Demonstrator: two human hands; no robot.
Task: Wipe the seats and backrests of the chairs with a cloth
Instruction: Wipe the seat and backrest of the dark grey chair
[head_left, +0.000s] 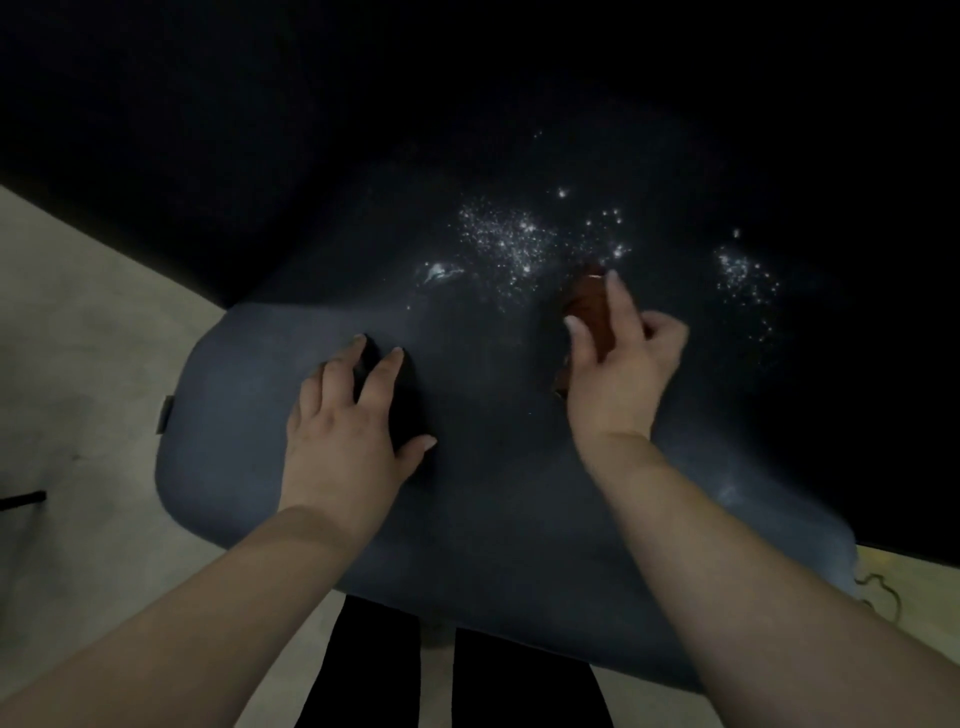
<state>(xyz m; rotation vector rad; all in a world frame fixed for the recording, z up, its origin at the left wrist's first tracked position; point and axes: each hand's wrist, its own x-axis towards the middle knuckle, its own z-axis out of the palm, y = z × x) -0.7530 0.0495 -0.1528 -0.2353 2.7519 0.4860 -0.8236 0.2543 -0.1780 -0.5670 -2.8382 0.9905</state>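
Head view | left hand (345, 434) flat on dark seat (498, 467) | right hand (618, 358) pinches reddish-brown cloth (589, 306) | risk: wiping smears white specks (509, 241) toward backrest.

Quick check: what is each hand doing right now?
Left hand: open, fingers spread flat on the dark chair seat.
Right hand: pinching a reddish-brown cloth.

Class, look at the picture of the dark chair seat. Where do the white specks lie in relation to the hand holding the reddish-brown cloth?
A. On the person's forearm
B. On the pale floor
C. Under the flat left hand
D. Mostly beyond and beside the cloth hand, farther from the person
D: the white specks are scattered on the chair seat beyond and beside the right hand, which grips the cloth.
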